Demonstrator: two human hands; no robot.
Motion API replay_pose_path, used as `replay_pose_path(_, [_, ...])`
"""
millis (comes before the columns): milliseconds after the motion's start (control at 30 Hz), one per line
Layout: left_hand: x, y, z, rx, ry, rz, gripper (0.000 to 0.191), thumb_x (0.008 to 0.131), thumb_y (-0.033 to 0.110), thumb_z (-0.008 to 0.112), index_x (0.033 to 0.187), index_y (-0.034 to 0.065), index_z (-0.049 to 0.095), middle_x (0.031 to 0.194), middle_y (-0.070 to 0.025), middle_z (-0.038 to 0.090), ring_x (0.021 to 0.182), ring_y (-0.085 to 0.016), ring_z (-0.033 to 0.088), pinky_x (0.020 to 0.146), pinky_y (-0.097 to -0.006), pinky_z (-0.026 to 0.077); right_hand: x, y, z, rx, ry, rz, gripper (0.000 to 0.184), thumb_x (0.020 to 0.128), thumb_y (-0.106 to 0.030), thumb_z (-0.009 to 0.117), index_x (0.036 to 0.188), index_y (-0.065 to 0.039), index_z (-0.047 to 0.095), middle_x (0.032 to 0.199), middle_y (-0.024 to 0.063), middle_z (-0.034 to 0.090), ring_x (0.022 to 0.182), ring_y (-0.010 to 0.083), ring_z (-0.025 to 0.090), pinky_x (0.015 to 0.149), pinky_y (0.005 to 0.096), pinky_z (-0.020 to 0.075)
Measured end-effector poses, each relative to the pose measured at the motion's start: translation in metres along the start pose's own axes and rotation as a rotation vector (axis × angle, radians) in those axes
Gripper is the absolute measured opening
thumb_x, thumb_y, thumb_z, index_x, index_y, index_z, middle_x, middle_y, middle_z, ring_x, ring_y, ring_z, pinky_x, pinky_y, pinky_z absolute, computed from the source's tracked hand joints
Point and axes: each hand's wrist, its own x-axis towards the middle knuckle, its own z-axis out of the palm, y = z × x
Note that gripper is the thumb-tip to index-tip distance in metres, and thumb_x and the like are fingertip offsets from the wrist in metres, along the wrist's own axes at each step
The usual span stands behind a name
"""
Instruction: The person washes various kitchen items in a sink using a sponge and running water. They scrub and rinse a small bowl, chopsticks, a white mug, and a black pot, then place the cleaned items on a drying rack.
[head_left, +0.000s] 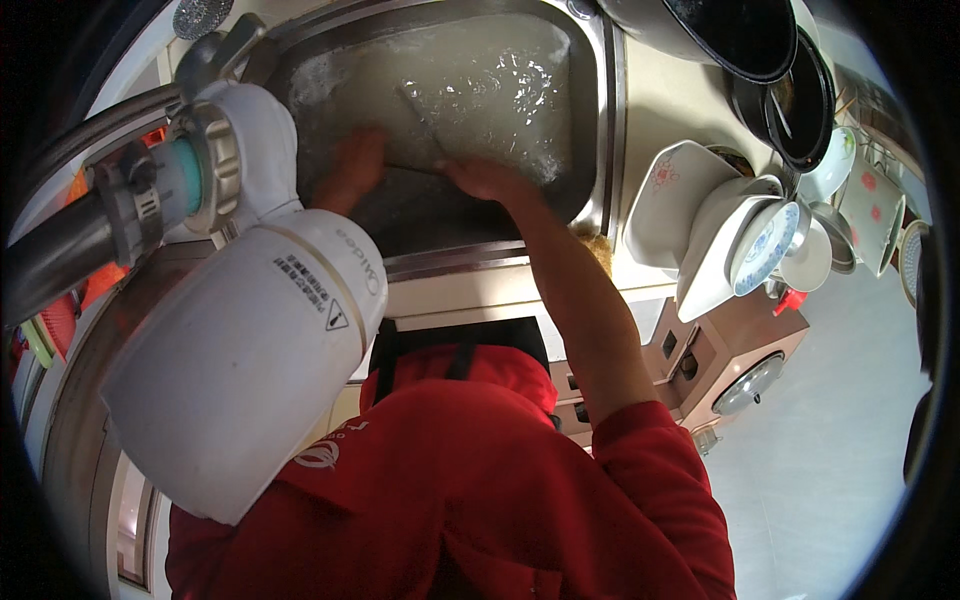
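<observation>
Cloudy grey water fills a stainless steel sink (611, 112), with bubbles and glints at its far right. My left hand (361, 161) is partly under the surface on the near left side, its fingers blurred by the water. To its right, my right hand (476, 178) reaches in with its fingers closed around the near end of a thin dark object (422, 120) that slants away to the far left. A dark edge (412, 169) runs between both hands. What these dark parts belong to is hidden by the murky water.
A large white Midea faucet unit (247, 360) juts over my left arm, joined to a faucet pipe (67, 240). Right of the sink stand stacked white dishes (664, 202), a blue-patterned bowl (765, 247) and dark pots (799, 105). A sponge (598, 251) lies by the near right rim.
</observation>
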Motion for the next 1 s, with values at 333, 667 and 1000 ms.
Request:
replay_pose_path(333, [-0.011, -0.01, 0.011, 0.031, -0.043, 0.178, 0.024, 0.094, 0.016, 0.055, 0.11, 0.0019, 0.067, 0.115, -0.0253, 0.065, 0.109, -0.044, 0.062, 0.095, -0.0543, 0.049, -0.017, 0.0, -0.005, -0.25, -0.089, -0.238, 0.046, 0.088, -0.036, 0.072, 0.112, 0.003, 0.068, 0.104, 0.0243, 0.072, 0.103, 0.0367, 0.07, 0.09, 0.0457, 0.0533])
replay_pose_path(667, [0.006, 0.001, -0.012, -0.476, 0.205, -0.054, 0.042, 0.089, 0.013, 0.058, 0.13, 0.0038, 0.062, 0.121, -0.0263, 0.066, 0.111, -0.046, 0.063, 0.098, -0.0513, 0.049, -0.019, -0.019, -0.081, 0.2, 0.245, -0.084, 0.04, 0.093, -0.036, 0.069, 0.121, -0.008, 0.069, 0.111, 0.0185, 0.073, 0.103, 0.0349, 0.07, 0.092, 0.0473, 0.0537])
replay_pose_path(1000, [0.061, 0.07, -0.047, -0.793, 0.133, -0.319, 0.036, 0.081, 0.014, 0.056, 0.112, -0.0033, 0.065, 0.11, -0.026, 0.069, 0.104, -0.04, 0.067, 0.09, -0.0457, 0.053, 0.083, 0.036, -0.037, 0.16, 0.538, 0.16, 0.046, 0.077, -0.03, 0.076, 0.111, 0.0, 0.07, 0.106, 0.0222, 0.072, 0.105, 0.0369, 0.07, 0.09, 0.0453, 0.0549])
